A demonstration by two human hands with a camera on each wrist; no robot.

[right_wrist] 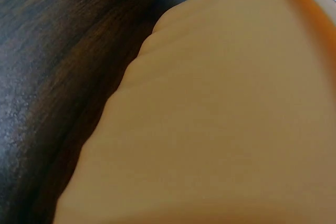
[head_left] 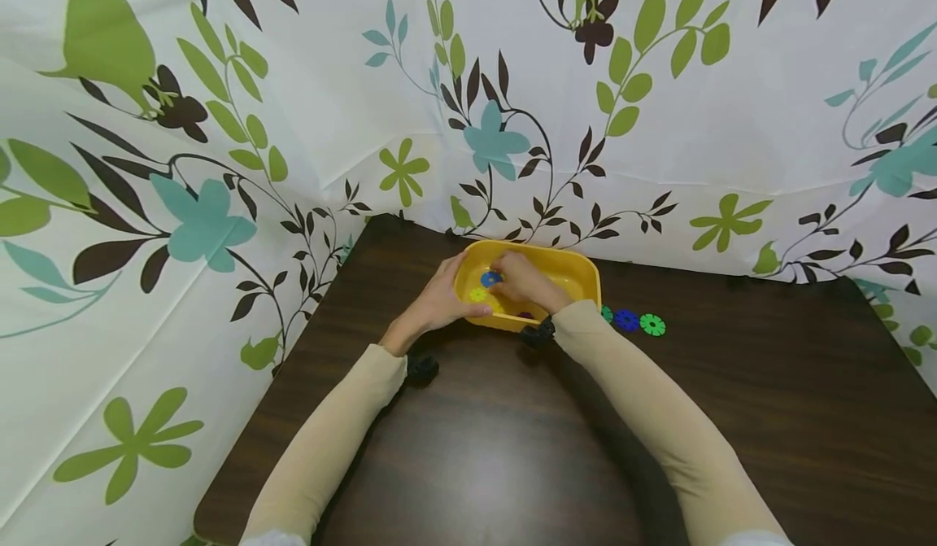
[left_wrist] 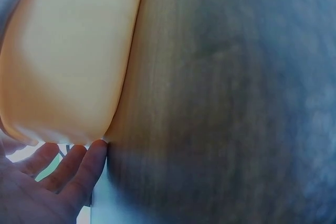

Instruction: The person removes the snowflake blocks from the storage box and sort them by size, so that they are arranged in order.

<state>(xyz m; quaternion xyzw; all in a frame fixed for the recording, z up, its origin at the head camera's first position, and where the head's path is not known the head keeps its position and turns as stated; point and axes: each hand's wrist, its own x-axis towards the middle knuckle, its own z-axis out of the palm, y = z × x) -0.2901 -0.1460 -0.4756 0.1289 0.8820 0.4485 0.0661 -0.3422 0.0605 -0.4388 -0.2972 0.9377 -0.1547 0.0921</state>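
Note:
A yellow plastic basin stands near the table's back edge. My left hand grips its left end, with the thumb along the near rim and the other fingers against the outer wall. In the left wrist view those fingers touch the basin's outside. Inside the basin, my right hand pinches a blue notched disc at its fingertips. A yellow notched disc lies just below it, and a dark red piece shows by the near wall. The basin's wall hides most of the right hand in the right wrist view.
Right of the basin, a green notched disc, a blue one and another partly hidden green one lie in a row on the dark wooden table. A leaf-patterned curtain hangs behind and to the left.

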